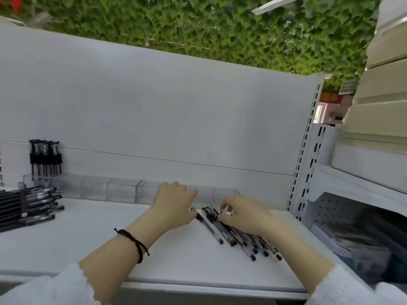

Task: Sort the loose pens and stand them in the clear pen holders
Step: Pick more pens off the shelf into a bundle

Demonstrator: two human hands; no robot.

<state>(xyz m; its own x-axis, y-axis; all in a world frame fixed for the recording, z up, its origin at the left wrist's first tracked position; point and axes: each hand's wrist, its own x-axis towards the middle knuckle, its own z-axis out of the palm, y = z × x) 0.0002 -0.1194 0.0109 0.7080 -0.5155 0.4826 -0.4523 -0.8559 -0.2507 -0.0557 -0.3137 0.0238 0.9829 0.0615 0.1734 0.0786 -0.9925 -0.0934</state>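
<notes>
Several loose black-capped clear pens lie side by side on the white shelf, slanting from centre to lower right. My left hand rests at the upper end of the leftmost pen, fingers curled downward; whether it grips the pen is unclear. My right hand lies over the upper ends of the other pens, fingertips bent onto them. A row of clear pen holders runs along the back of the shelf. Its leftmost compartment holds several upright black pens.
A bundle of black pens lies flat at the shelf's left edge. A perforated white upright bounds the shelf on the right, with stacked pale boxes and a lower shelf of goods beyond it.
</notes>
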